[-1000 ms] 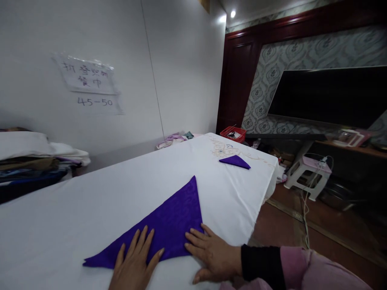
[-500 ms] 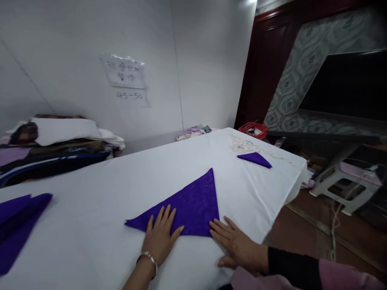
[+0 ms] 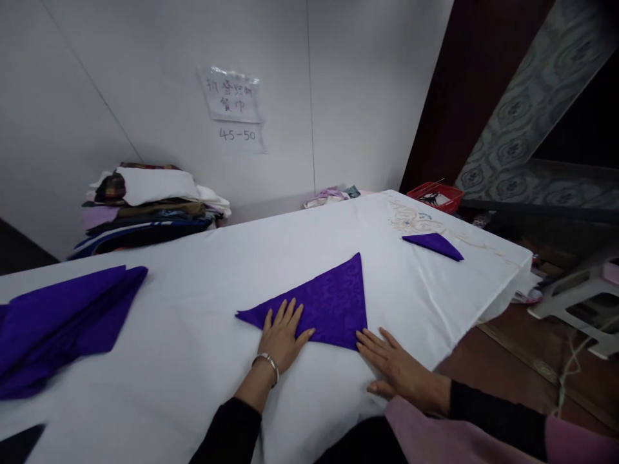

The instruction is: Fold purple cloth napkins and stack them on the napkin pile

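Note:
A purple cloth folded into a triangle [image 3: 333, 303] lies flat on the white tablecloth [image 3: 193, 361], in front of me. My left hand [image 3: 283, 335] rests flat with fingers spread on its lower left part. The fingertips of my right hand [image 3: 391, 367] touch its lower right corner, fingers stretched out, the thumb apart on the tablecloth. Farther back to the right lies a smaller folded purple cloth [image 3: 435, 243]. On the left, more purple cloth [image 3: 72, 316] lies loosely in a rumpled heap.
A stack of folded clothes [image 3: 155, 206] stands at the back left by the wall. A red basket [image 3: 438, 196] and some light cloths [image 3: 331, 196] are at the far edge. Beyond the table's right edge is a white stool [image 3: 580, 303].
The view has turned left, bringing more of the left purple cloth into sight. Both hands keep their places on the folded triangle, which looks the same.

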Tool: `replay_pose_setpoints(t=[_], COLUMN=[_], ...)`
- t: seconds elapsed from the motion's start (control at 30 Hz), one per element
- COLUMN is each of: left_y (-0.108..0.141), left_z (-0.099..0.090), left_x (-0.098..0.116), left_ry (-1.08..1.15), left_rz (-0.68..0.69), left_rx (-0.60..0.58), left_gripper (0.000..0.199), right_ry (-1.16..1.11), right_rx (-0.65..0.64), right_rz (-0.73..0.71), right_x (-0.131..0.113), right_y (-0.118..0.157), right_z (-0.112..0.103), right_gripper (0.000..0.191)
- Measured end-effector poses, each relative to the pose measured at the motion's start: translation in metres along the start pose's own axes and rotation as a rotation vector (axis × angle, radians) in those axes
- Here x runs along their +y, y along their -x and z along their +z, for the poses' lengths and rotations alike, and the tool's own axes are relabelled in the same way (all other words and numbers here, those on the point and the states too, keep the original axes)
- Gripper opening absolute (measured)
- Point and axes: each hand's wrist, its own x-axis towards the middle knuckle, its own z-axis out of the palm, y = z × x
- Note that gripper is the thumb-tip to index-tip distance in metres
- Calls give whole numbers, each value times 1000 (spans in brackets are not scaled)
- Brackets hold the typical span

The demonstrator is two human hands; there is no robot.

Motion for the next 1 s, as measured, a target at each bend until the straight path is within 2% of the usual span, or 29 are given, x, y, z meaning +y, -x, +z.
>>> replay_pose_setpoints(t=[0.07,0.17,0.27,0.33,0.53,0.73,0.87,0.93,1.0], left_y=[1,1,2,2,3,4,10,16,21], left_z=[-1,-2,-4,-4,-2,-11,-26,-31,-33], left_x=[1,2,3,3,3,-1,-17,-29,-43], left_ry=[5,14,25,39,98,241,339,327,284], left_rz=[0,-4,-14,-19,-6,-15,8,-12,-48], left_rx=[3,-4,-24,-33,-20,-14,-47,-33,5], left_gripper=[66,66,67,68,69,72,65,55,52], right_ry=[-45,-64,-25,12,86,101,132,141,145], right_rx=[44,189,329,371,290,304,331,327,331], right_rz=[35,65,-5,-62,-50,-93,-117,-128,-132], right_x=[-1,-4,-8,-12,-20,-10,0,4,6], right_y=[0,-4,-12,-17,-27,-25,-21,-19,-19], right_z=[-6,-14,-14,-11,-8,0,10,12,13], right_gripper=[63,52,37,32,28,33,38,40,41])
